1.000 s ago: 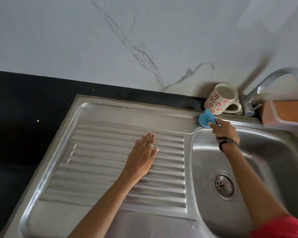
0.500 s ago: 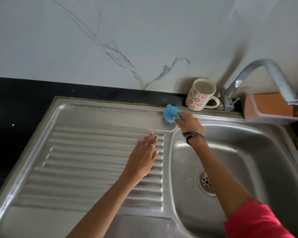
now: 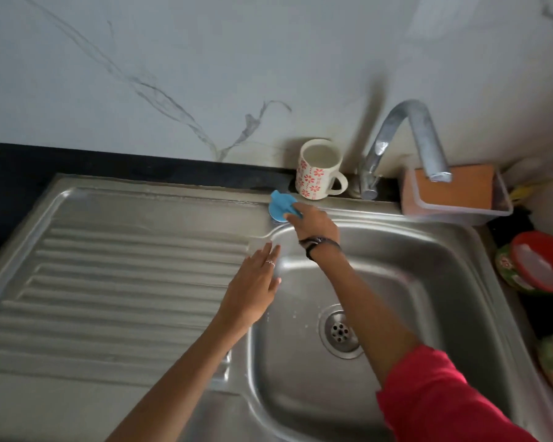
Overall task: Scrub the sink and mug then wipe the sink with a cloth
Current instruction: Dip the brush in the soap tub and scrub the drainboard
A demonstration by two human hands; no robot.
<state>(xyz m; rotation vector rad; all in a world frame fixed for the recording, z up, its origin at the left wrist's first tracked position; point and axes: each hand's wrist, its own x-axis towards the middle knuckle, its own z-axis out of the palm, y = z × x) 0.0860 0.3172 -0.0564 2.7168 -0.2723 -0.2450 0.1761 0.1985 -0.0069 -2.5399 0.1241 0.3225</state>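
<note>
Head view: right hand (image 3: 313, 223) presses blue scrubber (image 3: 280, 207) on sink (image 3: 173, 199) rim

A pale marble-look wall (image 3: 268, 59) with grey veins fills the upper half. Below it runs a black counter (image 3: 20, 193). A chrome tap (image 3: 406, 135) rises at the back right. Beside it stands a clear tub (image 3: 460, 205). Red and green plates (image 3: 537, 272) sit far right. Light is soft.
</note>
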